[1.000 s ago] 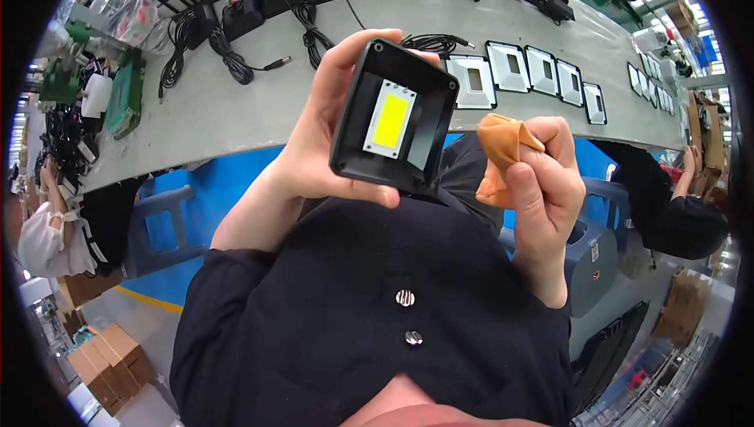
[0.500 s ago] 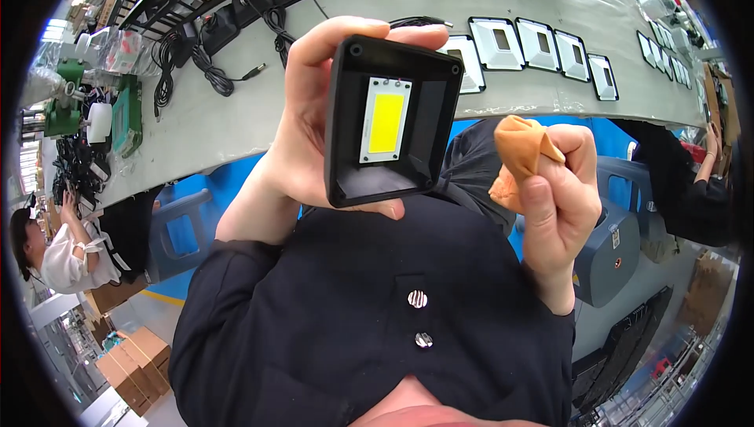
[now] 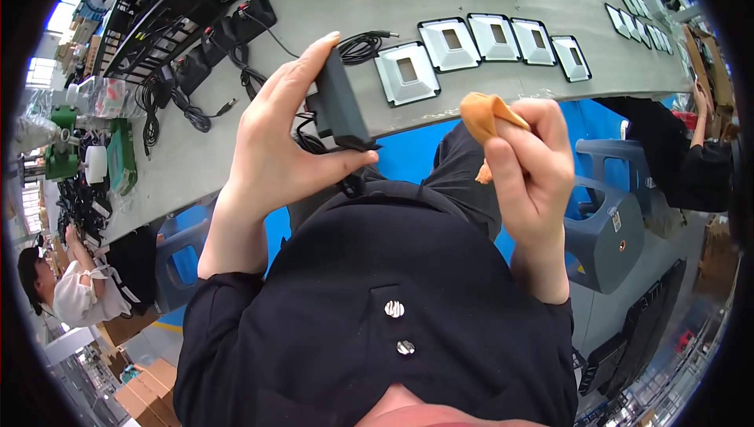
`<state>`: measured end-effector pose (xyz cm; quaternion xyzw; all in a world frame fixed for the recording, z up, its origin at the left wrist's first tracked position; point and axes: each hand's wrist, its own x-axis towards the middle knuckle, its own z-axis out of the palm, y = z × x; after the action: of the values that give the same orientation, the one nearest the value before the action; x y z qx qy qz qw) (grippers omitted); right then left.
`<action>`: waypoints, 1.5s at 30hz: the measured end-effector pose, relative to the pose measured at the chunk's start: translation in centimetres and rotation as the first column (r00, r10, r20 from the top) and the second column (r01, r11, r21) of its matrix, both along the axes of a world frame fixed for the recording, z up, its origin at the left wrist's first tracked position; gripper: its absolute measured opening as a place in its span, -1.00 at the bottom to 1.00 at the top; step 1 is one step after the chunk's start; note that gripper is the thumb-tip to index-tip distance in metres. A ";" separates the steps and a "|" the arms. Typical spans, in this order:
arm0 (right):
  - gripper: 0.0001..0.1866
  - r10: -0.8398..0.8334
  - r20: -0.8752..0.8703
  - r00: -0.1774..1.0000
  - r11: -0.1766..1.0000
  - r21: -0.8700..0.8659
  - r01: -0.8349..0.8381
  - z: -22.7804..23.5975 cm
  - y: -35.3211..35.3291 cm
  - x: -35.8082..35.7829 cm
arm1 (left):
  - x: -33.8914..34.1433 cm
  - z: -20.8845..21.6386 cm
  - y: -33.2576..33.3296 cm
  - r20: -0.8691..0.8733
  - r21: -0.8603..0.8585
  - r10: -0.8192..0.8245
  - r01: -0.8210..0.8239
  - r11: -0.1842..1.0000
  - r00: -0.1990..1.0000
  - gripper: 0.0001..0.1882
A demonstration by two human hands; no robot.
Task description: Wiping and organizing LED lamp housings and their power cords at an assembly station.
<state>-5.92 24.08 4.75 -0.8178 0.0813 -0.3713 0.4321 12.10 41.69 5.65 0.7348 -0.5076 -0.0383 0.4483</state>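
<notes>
My left hand [image 3: 263, 144] grips a black lamp housing [image 3: 345, 105] by its edges, thumb at the lower end and fingers at the upper end. The housing is tilted nearly edge-on, so its inside is turned out of sight. In front of my chest on the right, my right hand [image 3: 538, 168] pinches a folded orange-tan cloth [image 3: 481, 117] between thumb and fingers. The cloth sticks out past the fingertips and is apart from the housing. Beyond the hands, white reflector frames with black rims [image 3: 407, 73] lie in a row on the grey table [image 3: 338, 3].
Coiled black cables [image 3: 360, 47] and black housings [image 3: 255, 18] lie at the far left of the table. A green machine [image 3: 61, 144] stands left. Co-workers sit at the left [image 3: 86, 293] and right [image 3: 675, 152]. A grey chair [image 3: 605, 238] is right of me.
My left hand has turned the housing from showing its yellow light panel to nearly edge-on, and moved it slightly left. The right hand still holds the cloth. The view has shifted a little.
</notes>
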 end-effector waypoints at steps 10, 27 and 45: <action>-0.76 0.099 0.083 0.992 0.995 -0.033 -0.097 1.2 -0.4 0.1 | -1.6 -1.0 -4.1 -0.614 -0.592 -0.696 0.367 0.718 0.372 0.23; -0.84 -0.043 0.029 0.999 0.975 0.217 0.036 -0.6 -1.3 -0.9 | -0.7 -0.8 -1.3 -0.080 -0.075 -0.081 0.075 0.994 0.993 0.02; -0.81 -0.172 -0.338 0.925 0.981 -0.143 0.130 -6.7 -3.2 3.1 | 1.5 -1.2 -9.0 0.286 0.618 -0.100 -0.104 0.780 0.953 -0.28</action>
<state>-2.79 20.87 -1.97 -0.8861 0.1972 -0.2566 0.3318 13.63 32.72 4.45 0.8392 -0.5276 -0.0909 0.0955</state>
